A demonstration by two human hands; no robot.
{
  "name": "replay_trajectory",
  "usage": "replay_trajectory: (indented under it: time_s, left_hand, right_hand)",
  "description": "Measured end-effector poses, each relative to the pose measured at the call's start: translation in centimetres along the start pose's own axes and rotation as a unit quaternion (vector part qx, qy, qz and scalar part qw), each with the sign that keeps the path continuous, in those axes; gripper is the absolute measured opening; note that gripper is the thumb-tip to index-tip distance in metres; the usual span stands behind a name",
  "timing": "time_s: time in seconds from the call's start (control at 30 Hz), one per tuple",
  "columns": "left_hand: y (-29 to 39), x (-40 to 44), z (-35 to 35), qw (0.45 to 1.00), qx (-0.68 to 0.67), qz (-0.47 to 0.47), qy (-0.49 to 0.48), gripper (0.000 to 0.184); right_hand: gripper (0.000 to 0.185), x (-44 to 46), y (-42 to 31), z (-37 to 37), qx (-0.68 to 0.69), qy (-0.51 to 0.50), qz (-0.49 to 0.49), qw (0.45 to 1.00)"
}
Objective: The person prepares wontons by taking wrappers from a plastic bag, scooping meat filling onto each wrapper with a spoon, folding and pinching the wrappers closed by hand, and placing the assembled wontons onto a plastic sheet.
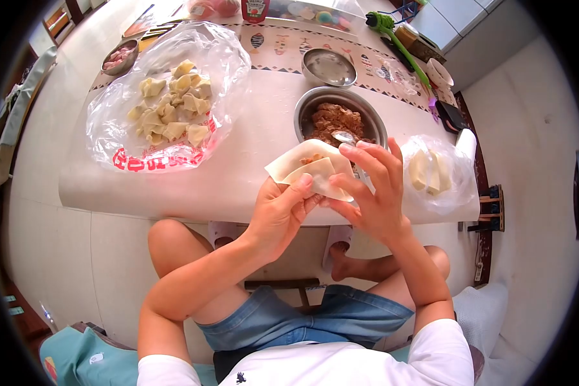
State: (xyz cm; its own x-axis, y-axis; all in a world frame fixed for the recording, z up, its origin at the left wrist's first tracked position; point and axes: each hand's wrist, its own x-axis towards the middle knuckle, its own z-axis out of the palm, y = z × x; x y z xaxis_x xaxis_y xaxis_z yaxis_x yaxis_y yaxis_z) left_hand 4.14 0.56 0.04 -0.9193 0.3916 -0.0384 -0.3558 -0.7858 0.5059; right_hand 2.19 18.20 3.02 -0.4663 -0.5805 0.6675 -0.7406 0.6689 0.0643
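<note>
A pale wonton wrapper (315, 168) with a dab of brown filling is between my hands, its near edge folded partly over the filling. My left hand (282, 209) grips its lower left side, with the thumb on top. My right hand (373, 186) is at the wrapper's right edge, thumb and fingers touching it, the other fingers raised and spread. Just beyond stands a metal bowl (300, 110) of brown minced filling (336, 121) with a spoon (345, 137) in it. At the left, folded wontons (174, 106) lie on a clear plastic bag (228, 64) with red print.
Stacked wrappers (429, 172) sit in a plastic bag at the right. A second metal bowl (329, 67) stands behind the filling. A small bowl of pinkish meat (118, 59) is at the far left. Beyond are a ketchup bottle (255, 9) and green onions (402, 48).
</note>
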Motion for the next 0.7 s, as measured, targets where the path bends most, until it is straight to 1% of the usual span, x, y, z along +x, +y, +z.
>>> replay_trajectory:
  time_s: [0.07,0.1,0.17,0.2,0.27,0.3,0.33,0.4,0.5,0.53,0.57,0.6,0.63,0.7]
  left_hand:
    - [-0.1,0.1,0.2,1.000,0.011,0.004,-0.006,0.041]
    - [0.0,0.1,0.3,1.000,0.018,0.008,-0.008,0.040]
    - [-0.3,0.2,0.9,0.997,0.050,0.049,-0.011,0.039]
    - [-0.4,0.3,1.2,0.995,0.065,0.070,-0.012,0.039]
    - [-0.5,0.3,0.8,0.995,0.079,0.060,0.008,0.039]
    - [-0.6,0.4,0.5,0.995,0.086,0.056,0.019,0.039]
    - [-0.6,0.4,0.2,0.995,0.081,0.060,0.025,0.038]
    - [-0.7,0.4,-0.3,0.995,0.070,0.068,0.036,0.036]
    - [-0.7,0.4,-0.3,0.991,0.100,0.087,0.018,0.031]
    - [-0.4,0.5,-0.1,0.998,0.059,0.024,0.023,0.029]
    - [0.0,0.5,0.1,0.999,0.017,-0.039,0.029,0.028]
    - [0.4,0.5,0.3,0.994,-0.024,-0.102,0.036,0.028]
    - [0.7,0.6,0.2,0.995,0.001,-0.092,0.033,0.029]
    - [1.2,0.7,0.1,0.996,0.051,-0.072,0.026,0.032]
  right_hand:
    - [0.019,-0.1,0.5,0.1,-0.024,0.021,-0.014,0.999]
    - [0.018,0.2,0.4,0.0,0.021,0.035,0.040,0.998]
    - [0.015,1.1,-0.4,0.0,0.112,0.061,0.148,0.981]
    - [0.015,1.2,-0.6,0.2,0.165,0.056,0.199,0.964]
    - [0.014,1.2,-0.9,0.6,0.269,0.044,0.298,0.915]
    - [0.014,1.0,-0.9,0.9,0.293,0.041,0.308,0.904]
    - [0.013,0.8,-1.2,1.0,0.373,0.052,0.355,0.855]
    - [0.013,0.7,-2.3,1.2,0.521,0.071,0.437,0.730]
    - [0.020,0.9,-3.3,1.0,0.569,0.069,0.442,0.690]
    - [0.021,0.8,-3.0,0.9,0.437,0.085,0.337,0.830]
    - [0.023,0.5,-2.1,0.7,0.284,0.096,0.217,0.929]
    - [0.024,0.4,-1.4,0.4,0.120,0.102,0.086,0.984]
    - [0.029,0.3,-0.7,0.2,0.069,0.072,0.010,0.995]
    - [0.028,0.1,-0.8,0.1,0.073,0.028,-0.038,0.996]
